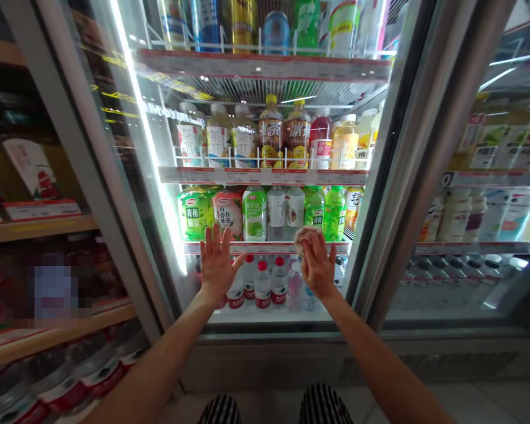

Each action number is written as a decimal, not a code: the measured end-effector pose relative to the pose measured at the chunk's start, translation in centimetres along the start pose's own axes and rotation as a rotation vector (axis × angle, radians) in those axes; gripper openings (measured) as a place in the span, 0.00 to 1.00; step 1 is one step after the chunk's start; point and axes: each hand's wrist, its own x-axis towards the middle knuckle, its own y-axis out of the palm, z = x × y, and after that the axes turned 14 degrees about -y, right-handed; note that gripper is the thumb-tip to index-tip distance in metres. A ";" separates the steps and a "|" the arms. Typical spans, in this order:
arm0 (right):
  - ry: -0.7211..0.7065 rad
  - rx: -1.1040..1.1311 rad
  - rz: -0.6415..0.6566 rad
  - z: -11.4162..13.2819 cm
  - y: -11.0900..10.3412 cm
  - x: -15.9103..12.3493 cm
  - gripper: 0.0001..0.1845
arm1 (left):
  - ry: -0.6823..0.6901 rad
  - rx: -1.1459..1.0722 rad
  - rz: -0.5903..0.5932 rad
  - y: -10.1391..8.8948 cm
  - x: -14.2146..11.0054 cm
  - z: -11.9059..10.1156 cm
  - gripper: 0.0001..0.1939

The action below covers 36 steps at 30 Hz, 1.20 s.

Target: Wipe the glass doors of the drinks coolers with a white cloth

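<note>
Fingers spread and palm forward, my left hand [216, 265] appears to lie flat against the glass door [265, 328] of a lit drinks fridge. My right hand [321, 268] is pressed over a crumpled beige cloth [303, 235], which looks to be against the same glass. Both hands are at about the height of the lower shelf edge [269, 248]. Behind the glass near my left fingertips is a red tea bottle [228, 209]. A green bottle [314, 206] stands behind the cloth. Part of the cloth is hidden under my right fingers.
Rows of bottles fill the shelves, with red-capped water bottles [262, 288] at the bottom and cans [276, 32] on top. A metal door frame [419, 171] runs along the right. Wooden shelves [39, 227] with bottles stand at the left. Striped knees [322, 403] show below.
</note>
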 end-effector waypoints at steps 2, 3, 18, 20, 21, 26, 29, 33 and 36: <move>0.191 -0.092 -0.098 -2.8 -0.4 0.0 0.31 | 0.009 0.034 0.001 0.0 0.0 0.0 0.39; 0.294 -0.127 -0.144 -3.8 -0.5 0.2 0.32 | 0.011 0.048 0.003 0.0 -0.1 0.0 0.39; 0.379 -0.111 -0.216 -4.3 -0.6 1.7 0.31 | -0.002 0.052 0.006 0.0 -0.1 0.0 0.40; 0.360 -0.072 -0.197 -3.1 -0.3 2.4 0.31 | 0.003 0.048 -0.003 0.0 -0.1 0.0 0.40; 0.278 -0.030 -0.149 -1.8 -0.1 2.5 0.31 | 0.005 0.048 -0.006 0.1 0.0 0.0 0.40; -0.186 0.107 0.096 1.7 0.7 2.2 0.30 | 0.026 0.065 -0.011 0.0 0.0 0.2 0.40; 0.011 0.007 -0.080 -2.6 0.4 5.3 0.31 | 0.040 0.074 -0.020 -0.1 0.0 0.3 0.40; 0.275 -0.093 -0.254 -6.6 0.1 10.1 0.30 | 0.033 0.064 -0.019 0.0 0.0 0.4 0.39; 0.050 -0.016 -0.104 -3.7 0.1 9.1 0.30 | 0.032 0.033 -0.012 0.0 0.0 0.4 0.38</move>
